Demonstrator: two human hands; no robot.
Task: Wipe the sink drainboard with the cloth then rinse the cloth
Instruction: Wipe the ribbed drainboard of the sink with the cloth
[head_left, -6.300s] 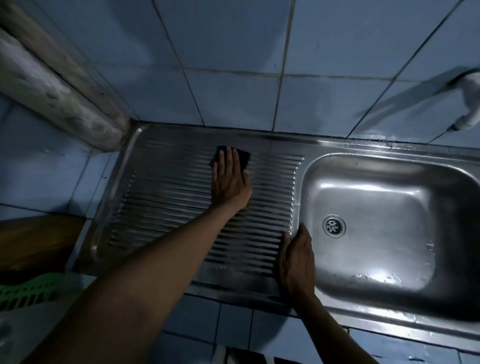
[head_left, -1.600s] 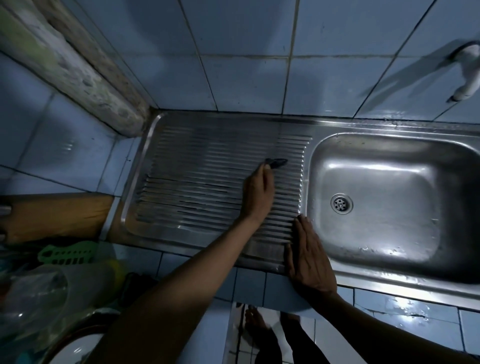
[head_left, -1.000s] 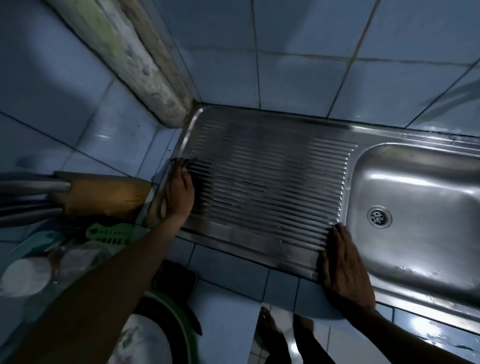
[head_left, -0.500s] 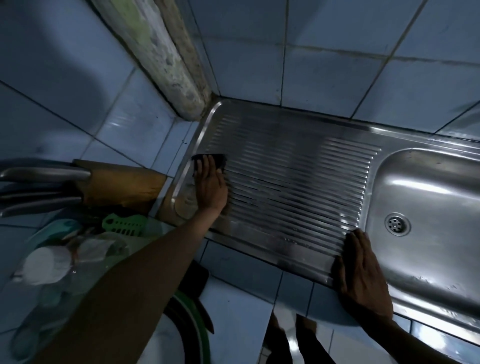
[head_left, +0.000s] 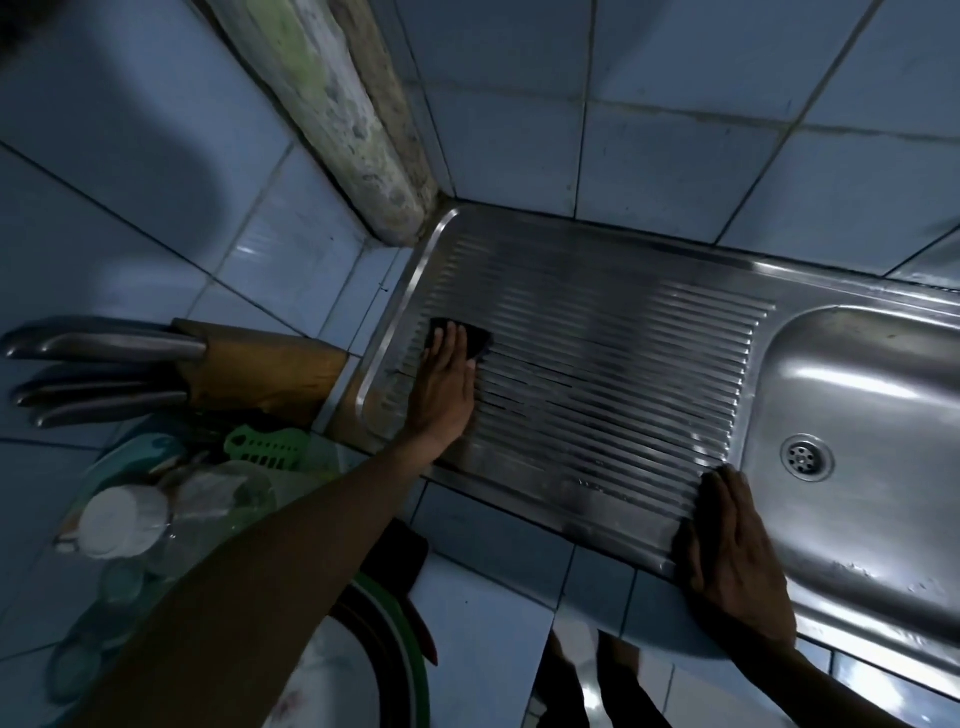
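Note:
The ribbed steel drainboard (head_left: 597, 364) fills the middle of the view, with the sink basin (head_left: 872, 415) and its drain (head_left: 807, 457) to the right. My left hand (head_left: 444, 389) lies flat near the drainboard's left edge, pressing a small dark cloth (head_left: 480, 343) under its fingers; only the cloth's far edge shows. My right hand (head_left: 737, 561) rests flat, fingers together, on the drainboard's front rim beside the basin, holding nothing.
A wooden knife block (head_left: 260, 369) with steel handles lies left of the drainboard. Below it sit a green plastic rack (head_left: 265, 447), clear containers and a plate. A rough post (head_left: 332, 114) meets the back left corner. Blue tiles cover the wall.
My left hand and the cloth swept from mid drainboard to its left edge, and in the last half second edged back right. My right hand stayed on the front rim.

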